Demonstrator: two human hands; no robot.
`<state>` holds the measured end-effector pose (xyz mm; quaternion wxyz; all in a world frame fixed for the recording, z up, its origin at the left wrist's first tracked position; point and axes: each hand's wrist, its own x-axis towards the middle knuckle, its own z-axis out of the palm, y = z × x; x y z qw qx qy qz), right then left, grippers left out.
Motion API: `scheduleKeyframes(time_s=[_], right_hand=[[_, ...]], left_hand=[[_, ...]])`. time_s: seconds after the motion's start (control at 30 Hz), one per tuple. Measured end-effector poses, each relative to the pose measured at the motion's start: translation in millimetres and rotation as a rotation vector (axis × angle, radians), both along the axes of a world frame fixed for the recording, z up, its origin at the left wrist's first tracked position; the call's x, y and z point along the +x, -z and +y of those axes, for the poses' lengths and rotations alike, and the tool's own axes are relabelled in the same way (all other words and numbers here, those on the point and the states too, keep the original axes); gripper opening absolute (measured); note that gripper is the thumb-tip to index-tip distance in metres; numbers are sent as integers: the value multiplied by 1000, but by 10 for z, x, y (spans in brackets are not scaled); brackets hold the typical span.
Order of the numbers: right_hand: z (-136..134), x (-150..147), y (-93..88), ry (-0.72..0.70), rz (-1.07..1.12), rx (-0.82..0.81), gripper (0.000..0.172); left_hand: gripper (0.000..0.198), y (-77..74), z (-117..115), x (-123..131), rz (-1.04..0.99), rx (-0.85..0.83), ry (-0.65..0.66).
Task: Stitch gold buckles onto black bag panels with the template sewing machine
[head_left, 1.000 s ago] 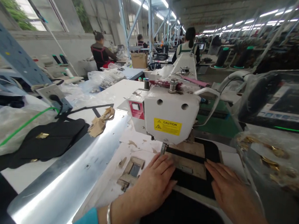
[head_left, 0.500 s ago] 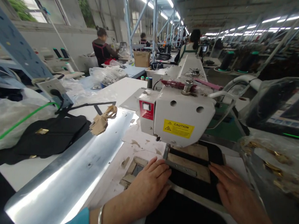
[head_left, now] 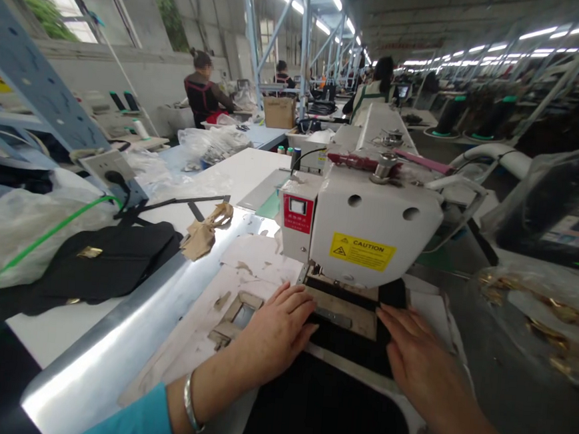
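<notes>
A white sewing machine head [head_left: 377, 217] with a yellow caution label stands over the work. Beneath it a flat frame [head_left: 347, 312] with tan strips and a metal bar lies on black material [head_left: 327, 407], which spreads toward me. My left hand [head_left: 281, 327] rests palm down at the frame's left end, its fingers stretched out and nothing gripped. On the opposite side, my right hand [head_left: 421, 361] lies flat, fingertips touching the black material and the frame's right edge. The needle area is mostly hidden by the machine head.
Left of the work runs a shiny metal plate [head_left: 161, 320] with crumpled brown paper [head_left: 207, 232] on it. Black pieces with gold fittings [head_left: 100, 262] lie farther left. Gold hardware in plastic [head_left: 537, 317] and a wrapped screen [head_left: 561, 205] are at the right. Other people sit beyond.
The frame and black material have shifted left under the machine head, and both hands have moved left with them. The whole view has also shifted slightly.
</notes>
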<state>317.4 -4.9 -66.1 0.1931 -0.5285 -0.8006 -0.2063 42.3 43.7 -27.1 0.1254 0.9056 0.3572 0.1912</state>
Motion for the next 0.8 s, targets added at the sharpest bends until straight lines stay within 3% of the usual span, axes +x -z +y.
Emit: scheduleKeyframes(time_s=[0.43, 0.6, 0.8], right_hand=[[266, -475, -26, -67, 148, -97, 46], [367, -403, -48, -80, 187, -113, 44], [309, -161, -103, -54, 164, -109, 42]], left_hand=[[27, 81, 23, -397, -19, 68, -63], [26, 56, 19, -460, -25, 65, -73], [28, 39, -31, -403, -19, 39, -48]])
